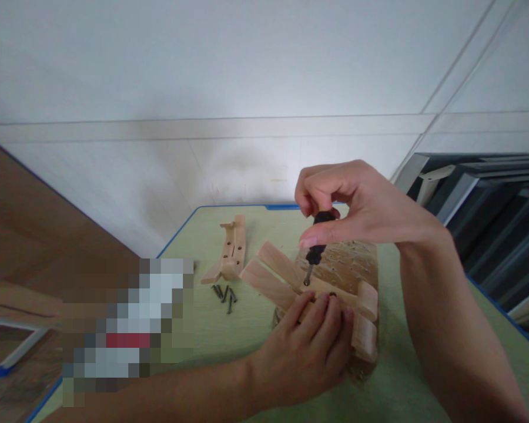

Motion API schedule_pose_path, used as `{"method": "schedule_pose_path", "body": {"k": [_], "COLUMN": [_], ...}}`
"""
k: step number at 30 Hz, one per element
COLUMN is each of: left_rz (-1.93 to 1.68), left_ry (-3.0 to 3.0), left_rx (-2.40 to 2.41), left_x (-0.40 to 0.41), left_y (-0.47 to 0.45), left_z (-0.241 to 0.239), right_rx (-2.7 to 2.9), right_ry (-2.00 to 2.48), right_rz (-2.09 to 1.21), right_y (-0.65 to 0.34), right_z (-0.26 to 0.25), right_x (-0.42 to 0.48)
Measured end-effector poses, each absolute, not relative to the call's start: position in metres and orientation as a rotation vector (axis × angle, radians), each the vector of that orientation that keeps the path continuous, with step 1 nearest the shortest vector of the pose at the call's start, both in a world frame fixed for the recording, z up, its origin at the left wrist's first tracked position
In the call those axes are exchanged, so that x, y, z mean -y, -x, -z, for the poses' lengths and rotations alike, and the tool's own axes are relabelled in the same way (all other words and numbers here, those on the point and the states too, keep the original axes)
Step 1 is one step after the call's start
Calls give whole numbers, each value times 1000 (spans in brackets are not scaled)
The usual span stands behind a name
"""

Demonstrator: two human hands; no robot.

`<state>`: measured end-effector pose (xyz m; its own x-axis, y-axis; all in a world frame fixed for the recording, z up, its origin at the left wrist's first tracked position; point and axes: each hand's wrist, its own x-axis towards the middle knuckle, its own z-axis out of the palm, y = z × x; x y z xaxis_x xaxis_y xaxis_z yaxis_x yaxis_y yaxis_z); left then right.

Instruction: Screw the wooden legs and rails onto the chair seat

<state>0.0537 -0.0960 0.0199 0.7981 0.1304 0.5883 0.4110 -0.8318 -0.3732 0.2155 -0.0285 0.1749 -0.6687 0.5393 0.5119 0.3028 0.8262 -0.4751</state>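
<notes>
My right hand [348,202] is closed round the black handle of a small screwdriver [316,247], held upright with its tip on a wooden crosspiece. That crosspiece belongs to a pair of pale wooden legs [273,276] lying on a round wooden seat board [348,264]. My left hand [308,346] lies over the near end of the legs, fingers pressed down on the wood and holding it still. The screw under the tip is too small to make out.
A second wooden leg assembly [231,249] lies further back on the green table [229,346]. Several dark screws [224,292] lie loose between it and the seat. A blurred-out patch [127,329] covers the table's left edge. Dark metal frames [489,205] stand at right.
</notes>
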Motion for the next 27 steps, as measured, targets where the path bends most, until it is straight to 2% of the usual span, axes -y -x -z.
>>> {"method": "schedule_pose_path", "body": {"k": [17, 22, 27], "left_rz": [779, 803, 798], "left_ry": [2507, 2498, 2504], "left_rx": [395, 395, 398], "left_x": [97, 97, 97], "left_y": [-55, -56, -55], "left_z": [-20, -20, -21], "right_rx": [2160, 2180, 2299], "right_ry": [697, 567, 440], "right_rz": [-818, -1045, -1045], "right_y": [-214, -218, -222], "right_z": [-168, -169, -173], "right_x": [33, 29, 28]}}
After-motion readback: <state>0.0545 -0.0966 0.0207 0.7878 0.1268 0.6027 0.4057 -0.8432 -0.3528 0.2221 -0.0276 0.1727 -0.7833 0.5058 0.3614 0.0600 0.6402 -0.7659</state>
